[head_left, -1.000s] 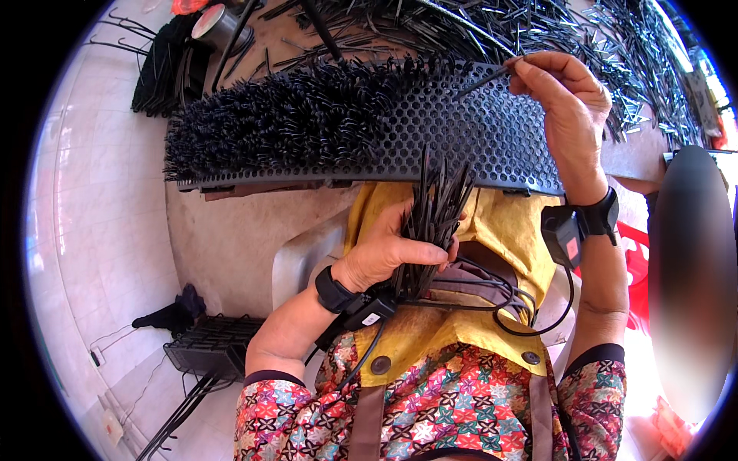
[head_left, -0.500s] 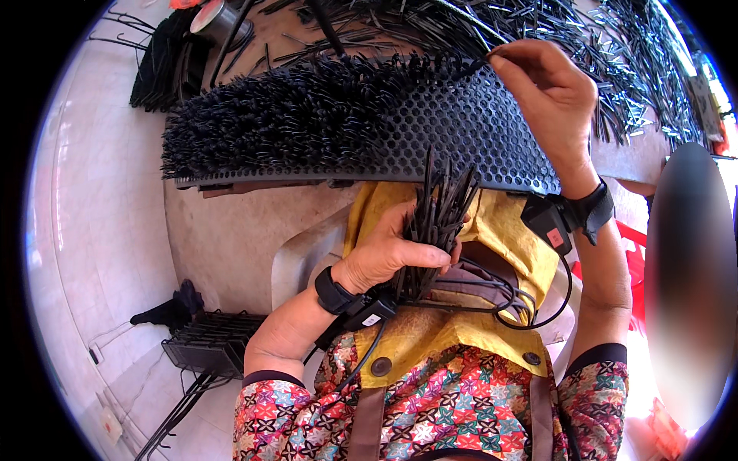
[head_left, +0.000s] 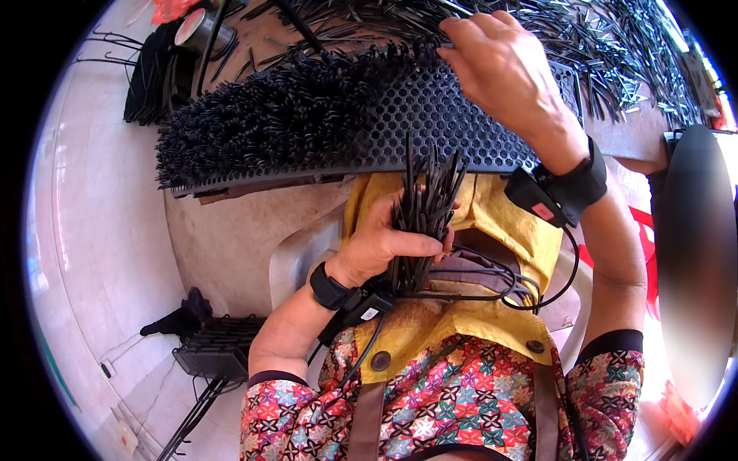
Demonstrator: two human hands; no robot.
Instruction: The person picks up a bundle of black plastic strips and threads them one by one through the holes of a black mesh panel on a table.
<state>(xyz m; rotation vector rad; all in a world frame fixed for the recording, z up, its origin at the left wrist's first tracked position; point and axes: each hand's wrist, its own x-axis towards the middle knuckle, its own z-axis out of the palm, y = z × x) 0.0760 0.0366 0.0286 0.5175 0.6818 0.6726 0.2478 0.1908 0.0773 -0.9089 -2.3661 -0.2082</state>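
My left hand [head_left: 384, 242] is closed round a bundle of thin black strips [head_left: 424, 207], which stand up above the fist in front of the yellow apron [head_left: 492, 200]. Beyond it lies a black perforated panel [head_left: 438, 123]. Dense upright black tufts [head_left: 261, 123] fill its left part and run along its far edge, while rows of bare holes show on the right. My right hand [head_left: 507, 77] is over the panel's far right side, its fingers bent together at the far row of tufts. Whatever those fingertips pinch is too small to make out.
Loose black strips [head_left: 615, 65] lie heaped across the worktable behind the panel. A metal tin [head_left: 201, 32] stands at the far left, near a dark bundle [head_left: 150, 84]. On the floor, lower left, is a black rack [head_left: 219, 346]. A cable [head_left: 477, 296] loops across my lap.
My right hand has moved left and farther away along the panel's far edge, its back now turned upward. My left hand keeps hold of the bundle, and the view has shifted slightly.
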